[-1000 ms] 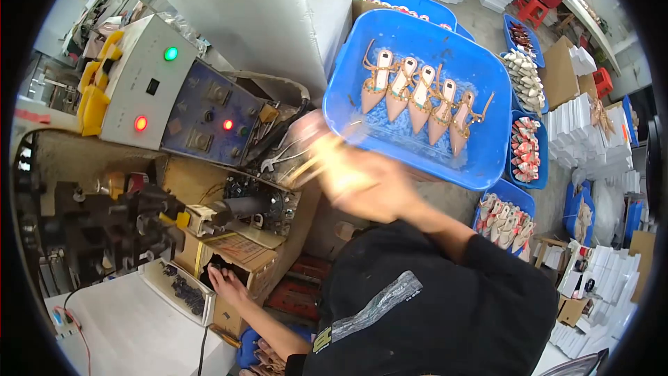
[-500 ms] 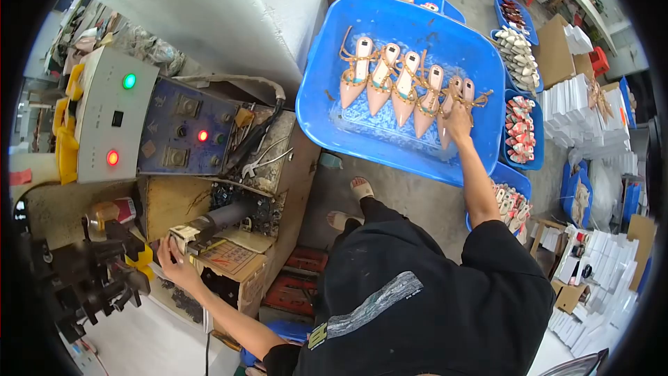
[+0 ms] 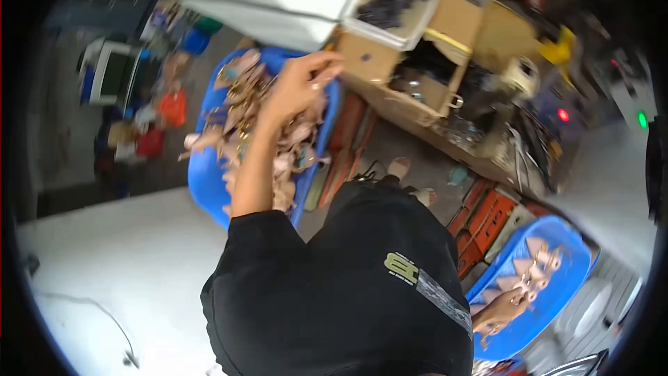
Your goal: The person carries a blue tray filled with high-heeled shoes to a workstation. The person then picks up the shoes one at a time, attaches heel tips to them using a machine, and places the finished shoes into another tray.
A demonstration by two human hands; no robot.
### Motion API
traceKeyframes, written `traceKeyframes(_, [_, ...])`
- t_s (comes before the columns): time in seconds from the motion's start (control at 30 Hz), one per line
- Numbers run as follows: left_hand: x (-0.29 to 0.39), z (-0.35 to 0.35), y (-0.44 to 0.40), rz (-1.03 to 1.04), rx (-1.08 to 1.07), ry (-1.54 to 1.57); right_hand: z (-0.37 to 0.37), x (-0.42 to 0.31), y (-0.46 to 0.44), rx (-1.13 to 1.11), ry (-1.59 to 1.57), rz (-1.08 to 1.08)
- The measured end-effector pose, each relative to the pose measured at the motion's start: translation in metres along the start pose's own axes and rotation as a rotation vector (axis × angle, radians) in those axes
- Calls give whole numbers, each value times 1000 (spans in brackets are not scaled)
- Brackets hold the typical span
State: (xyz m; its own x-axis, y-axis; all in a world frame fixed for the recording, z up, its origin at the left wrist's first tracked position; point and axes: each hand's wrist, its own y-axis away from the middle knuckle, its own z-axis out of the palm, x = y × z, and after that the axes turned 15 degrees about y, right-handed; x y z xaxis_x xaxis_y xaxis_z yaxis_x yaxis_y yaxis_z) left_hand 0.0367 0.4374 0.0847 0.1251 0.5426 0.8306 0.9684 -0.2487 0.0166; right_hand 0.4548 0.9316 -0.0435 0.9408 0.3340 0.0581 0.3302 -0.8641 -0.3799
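Note:
My left hand (image 3: 306, 80) is raised over the edge of a blue tub (image 3: 209, 191) heaped with pink strappy shoes (image 3: 240, 108). Its fingers are loosely bent and apart, somewhat blurred, and nothing shows in them. At the lower right, my right hand (image 3: 497, 313) reaches down into another blue tub (image 3: 550, 317), where pink pointed shoes (image 3: 532, 264) with studded straps lie in a row. Its fingers are closed at the near end of the row on a shoe, which the hand mostly covers.
A workbench with a machine (image 3: 522, 76) runs along the far side, its red and green lights lit. On it stand a white bin (image 3: 376, 35) of dark pieces and an open cardboard box (image 3: 445, 63). Orange-red crates (image 3: 490, 219) sit under the bench. A white surface (image 3: 118, 271) lies at left.
The view has swung left, bringing the heaped tub into sight. My left hand has left the machine part and moved over that tub. My right hand stays at the tub of lined-up shoes.

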Motion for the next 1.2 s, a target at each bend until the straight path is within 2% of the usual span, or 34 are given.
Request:
traceKeyframes(0.03, [-32, -35, 23, -94, -39, -12, 1, -15, -9, 23, -81, -67])
traceKeyframes(0.07, [-46, -60, 50, -297, -94, 29, -4, -26, -16, 47, -156, -122])
traceKeyframes(0.1, [-48, -81, 77, -240, -127, -203, -20, -54, -27, 93, -293, -184])
traceKeyframes(0.17, [-131, -96, 134, -291, -209, -400, -41, -115, -42, 67, -399, -252])
traceKeyframes(0.23, [-167, -87, 174, -343, -437, -570, -61, -173, -48, 51, -489, -390])
traceKeyframes(0.33, [-153, -41, 195, -611, -380, -766, -78, -244, -43, 34, -617, -643])
traceKeyframes(0.43, [-203, -28, 213, -595, -354, -828, -106, -303, -19, -19, -708, -835])
traceKeyframes(0.53, [-140, -65, 198, -519, -268, -742, -139, -324, 5, -89, -800, -972])
traceKeyframes(0.6, [-97, -101, 199, -396, -121, -466, -135, -313, 8, -228, -850, -1018])
traceKeyframes(0.67, [-24, -113, 179, -417, -63, 50, -140, -304, 15, -554, -883, -1040])
traceKeyframes(0.7, [-3, -109, 173, -371, -77, 251, -151, -305, 23, -588, -956, -1188])
traceKeyframes(0.77, [32, -80, 150, -290, -116, 657, -190, -319, 43, -592, -1090, -1426])
traceKeyframes(0.8, [36, -58, 135, -156, -190, 770, -210, -326, 50, -561, -1145, -1513])
traceKeyframes(0.87, [66, 9, 100, -25, -193, 1230, -214, -325, 56, -654, -1137, -1581])
traceKeyframes(0.93, [72, 60, 71, -159, -183, 1338, -192, -308, 56, -623, -1225, -1374])
traceKeyframes(1.0, [81, 100, 44, -94, -409, 1446, -180, -281, 39, -513, -1219, -1154])
traceKeyframes(1.03, [76, 105, 31, -259, -673, 1358, -179, -266, 30, -469, -1170, -1050])
traceKeyframes(1.07, [83, 117, 25, -444, -655, 1270, -178, -254, 23, -431, -1120, -961])
traceKeyframes(1.13, [70, 140, -3, -444, -813, 1299, -178, -247, 16, -265, -958, -773])
traceKeyframes(1.2, [72, 166, -22, -449, -760, 1338, -175, -261, 8, -236, -866, -666])
